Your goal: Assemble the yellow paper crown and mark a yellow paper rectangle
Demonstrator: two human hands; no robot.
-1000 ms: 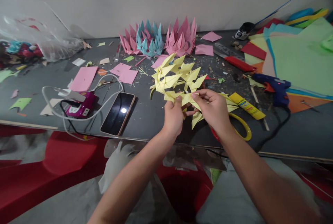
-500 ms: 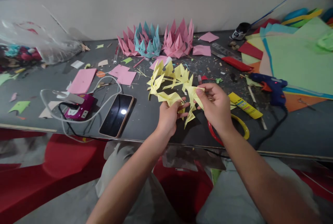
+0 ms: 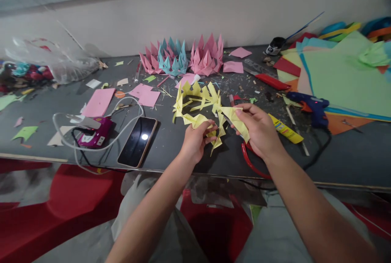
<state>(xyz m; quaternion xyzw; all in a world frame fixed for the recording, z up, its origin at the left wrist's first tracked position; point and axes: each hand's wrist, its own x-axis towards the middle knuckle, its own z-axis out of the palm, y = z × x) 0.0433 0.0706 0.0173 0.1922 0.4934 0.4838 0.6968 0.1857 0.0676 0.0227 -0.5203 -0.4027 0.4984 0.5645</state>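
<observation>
A ring of folded yellow paper points [image 3: 198,104] hangs just above the dark table [image 3: 183,149] near its front edge. My left hand [image 3: 195,140] pinches the ring's near side from below. My right hand [image 3: 259,130] is closed on a yellow folded piece [image 3: 240,118] at the ring's right end. Behind, by the wall, stand a pink paper crown [image 3: 207,57] and a blue and pink crown [image 3: 166,59].
A phone [image 3: 137,140] lies left of my hands, beside a magenta device [image 3: 94,132] with white cable. Right of my hands lie a yellow glue tube [image 3: 285,129], a blue glue gun [image 3: 311,106], red-handled scissors [image 3: 252,163] and stacked coloured sheets [image 3: 342,75]. Pink squares [image 3: 97,102] and scraps litter the table.
The yellow ring has tipped from upright to lying flatter and lower. My right hand has shifted along it to the right end piece, and the view has tilted upward a little.
</observation>
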